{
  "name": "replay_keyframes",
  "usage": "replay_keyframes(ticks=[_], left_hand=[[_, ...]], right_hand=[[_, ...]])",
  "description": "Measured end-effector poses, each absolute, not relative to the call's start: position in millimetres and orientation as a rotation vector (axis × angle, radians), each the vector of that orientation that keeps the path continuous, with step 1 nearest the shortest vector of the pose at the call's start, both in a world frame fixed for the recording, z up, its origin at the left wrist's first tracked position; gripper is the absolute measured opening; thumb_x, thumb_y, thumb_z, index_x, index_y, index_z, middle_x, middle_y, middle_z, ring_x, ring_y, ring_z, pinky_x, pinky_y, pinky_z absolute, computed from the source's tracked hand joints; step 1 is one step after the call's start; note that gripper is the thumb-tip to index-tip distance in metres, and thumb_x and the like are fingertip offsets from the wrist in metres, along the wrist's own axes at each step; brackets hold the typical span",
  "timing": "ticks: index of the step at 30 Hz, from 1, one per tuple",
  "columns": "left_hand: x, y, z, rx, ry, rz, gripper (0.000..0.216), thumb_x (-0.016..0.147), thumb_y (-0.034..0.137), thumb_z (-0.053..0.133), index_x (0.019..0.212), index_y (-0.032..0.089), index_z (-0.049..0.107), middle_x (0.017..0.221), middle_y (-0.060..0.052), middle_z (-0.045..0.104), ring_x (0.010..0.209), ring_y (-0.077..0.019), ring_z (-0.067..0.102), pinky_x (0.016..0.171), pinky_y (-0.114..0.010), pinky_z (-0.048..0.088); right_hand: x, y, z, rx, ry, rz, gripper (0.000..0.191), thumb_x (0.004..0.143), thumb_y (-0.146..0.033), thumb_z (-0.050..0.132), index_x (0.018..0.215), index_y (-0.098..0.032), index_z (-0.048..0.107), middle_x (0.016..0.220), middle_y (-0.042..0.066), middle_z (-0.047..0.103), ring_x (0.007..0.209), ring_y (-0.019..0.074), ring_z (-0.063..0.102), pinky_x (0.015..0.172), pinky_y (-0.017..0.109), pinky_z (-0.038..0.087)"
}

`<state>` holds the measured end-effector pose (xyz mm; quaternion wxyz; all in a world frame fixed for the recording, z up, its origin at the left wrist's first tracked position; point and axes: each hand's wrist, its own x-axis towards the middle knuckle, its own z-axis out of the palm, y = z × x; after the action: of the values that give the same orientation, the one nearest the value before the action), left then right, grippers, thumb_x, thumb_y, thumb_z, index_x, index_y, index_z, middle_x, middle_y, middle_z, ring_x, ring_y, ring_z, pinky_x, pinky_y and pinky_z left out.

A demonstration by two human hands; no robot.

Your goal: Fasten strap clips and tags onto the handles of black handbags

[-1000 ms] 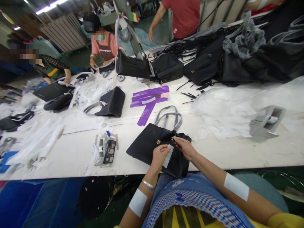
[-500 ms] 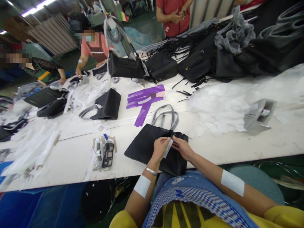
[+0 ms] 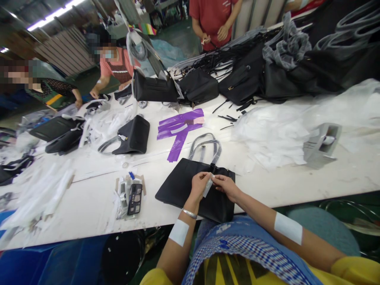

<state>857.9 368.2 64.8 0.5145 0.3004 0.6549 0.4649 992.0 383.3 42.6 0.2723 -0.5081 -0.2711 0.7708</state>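
A flat black handbag [image 3: 181, 184] with grey handles [image 3: 204, 146] lies at the near edge of the white table [image 3: 95, 198]. My left hand [image 3: 198, 184] rests on the bag, its fingers pinched on a small white slip [image 3: 207, 187]. My right hand [image 3: 225, 186] meets it from the right, fingers closed on the same slip at the bag's top edge.
A phone and small packets [image 3: 130, 192] lie left of the bag. Purple tape [image 3: 181, 128] marks the table. White wrapping [image 3: 276, 134], a grey tape dispenser [image 3: 322, 144], other black bags [image 3: 133, 134] and a bag pile [image 3: 267, 75] sit around. Other people work at the far side.
Both hands have moved up the bag toward its top edge and closer together; the white slip is now pinched between them, smaller in view.
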Motion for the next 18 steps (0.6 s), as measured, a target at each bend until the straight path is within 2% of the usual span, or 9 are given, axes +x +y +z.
replay_keyframes(ticks=[4,9,13,18], left_hand=[[856,368,60,0.7,1.569,1.152,0.028,0.07,0.036,0.072,0.085,0.012,0.072,0.083,-0.01,0.073,0.076,-0.0189,0.066,0.07,-0.028,0.049],[851,359,62,0.695,1.62,1.06,0.039,0.08,0.05,0.06,0.087,0.013,0.072,0.082,-0.01,0.072,0.072,-0.0185,0.065,0.063,-0.027,0.047],[851,349,66,0.76,1.61,1.027,0.029,0.071,0.038,0.071,0.084,0.013,0.073,0.082,-0.009,0.072,0.075,-0.019,0.065,0.068,-0.027,0.047],[855,346,62,0.774,1.623,1.097,0.024,0.071,0.034,0.07,0.083,0.013,0.071,0.08,-0.008,0.072,0.074,-0.0187,0.065,0.068,-0.028,0.048]], right_hand=[[991,389,41,-1.381,-0.657,2.146,0.018,0.072,-0.034,0.076,0.083,-0.02,0.07,0.073,-0.001,0.065,0.066,0.0072,0.058,0.051,0.012,0.044],[991,390,40,-1.372,-0.591,2.124,0.011,0.076,-0.029,0.072,0.078,-0.019,0.068,0.069,-0.001,0.064,0.06,0.0059,0.056,0.049,0.012,0.043],[992,386,39,-1.322,-0.595,2.113,0.011,0.075,-0.029,0.074,0.077,-0.02,0.068,0.068,-0.002,0.063,0.061,0.0063,0.056,0.054,0.013,0.047],[992,384,39,-1.266,-0.702,2.104,0.021,0.072,-0.036,0.076,0.083,-0.02,0.071,0.077,0.0,0.065,0.069,0.0088,0.059,0.059,0.017,0.051]])
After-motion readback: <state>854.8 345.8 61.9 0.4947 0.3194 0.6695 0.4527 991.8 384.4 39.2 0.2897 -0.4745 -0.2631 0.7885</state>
